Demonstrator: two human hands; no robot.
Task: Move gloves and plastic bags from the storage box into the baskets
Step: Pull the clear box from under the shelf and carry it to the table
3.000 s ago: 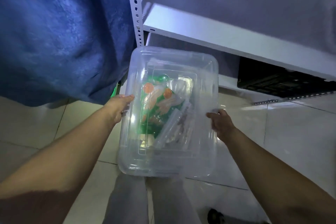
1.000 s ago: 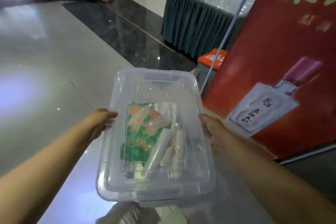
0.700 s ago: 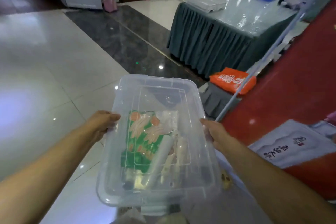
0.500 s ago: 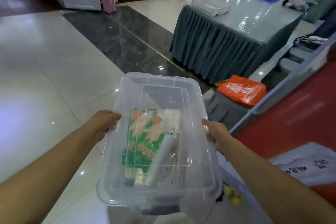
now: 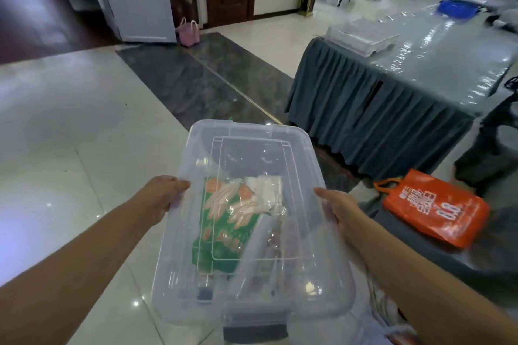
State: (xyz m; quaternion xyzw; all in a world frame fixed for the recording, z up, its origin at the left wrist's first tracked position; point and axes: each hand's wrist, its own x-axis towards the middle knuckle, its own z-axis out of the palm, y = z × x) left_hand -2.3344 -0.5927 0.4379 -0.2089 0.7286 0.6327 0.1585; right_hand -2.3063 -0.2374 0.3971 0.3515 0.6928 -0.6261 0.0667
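I carry a clear plastic storage box (image 5: 246, 137) with its lid on, held in front of me above the floor. My left hand (image 5: 161, 196) grips its left side and my right hand (image 5: 340, 206) grips its right side. Through the lid I see a green packet of gloves (image 5: 224, 230) printed with orange hands, a white folded plastic bag (image 5: 266, 187) beside it, and clear rolled bags (image 5: 269, 246) toward the right. No baskets show in view.
A table (image 5: 437, 47) with a dark green skirt and shiny cover stands ahead right, with clear trays (image 5: 361, 33) and a blue bowl (image 5: 457, 7) on it. An orange bag (image 5: 434, 213) lies on a low grey seat. A pink basket-like bag (image 5: 190, 32) sits by a white door.
I have turned away from the white shelf and the red poster and walked on with the box. The green-skirted table and orange bag have come fully into view.
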